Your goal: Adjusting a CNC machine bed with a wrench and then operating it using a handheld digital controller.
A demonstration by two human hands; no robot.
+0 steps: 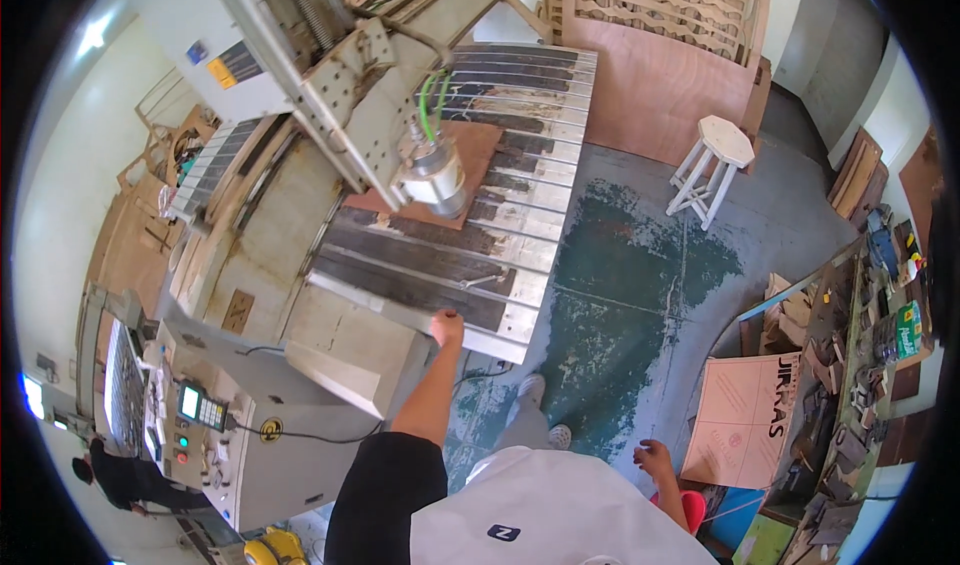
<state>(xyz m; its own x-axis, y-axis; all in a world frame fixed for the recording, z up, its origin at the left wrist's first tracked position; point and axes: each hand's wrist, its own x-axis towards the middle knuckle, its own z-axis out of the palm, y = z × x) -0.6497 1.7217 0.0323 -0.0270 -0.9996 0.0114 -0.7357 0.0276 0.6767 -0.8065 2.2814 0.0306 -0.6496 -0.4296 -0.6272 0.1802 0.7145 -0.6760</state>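
My left hand (447,327) is closed, its fingers curled in at the near edge of a CNC router's slatted bed (513,343). Whether anything small is inside that fist is hidden. A metal wrench (483,282) lies on the bed a little beyond it. Farther back, the router's spindle (437,178), with green hoses, stands over a thin brown wooden board (482,155). On my right side, my right hand (653,458) hangs in the air with loosely bent fingers apart and holds nothing I can see. A cardboard box (735,420) is just beyond it.
A white stool (712,165) stands on the worn green floor. Along the right runs a cluttered shelf (850,415) of wood offcuts. A control cabinet (275,455) with a handheld keypad (202,405) is at left, near another person (140,477). A red bucket (692,510) sits by my right arm.
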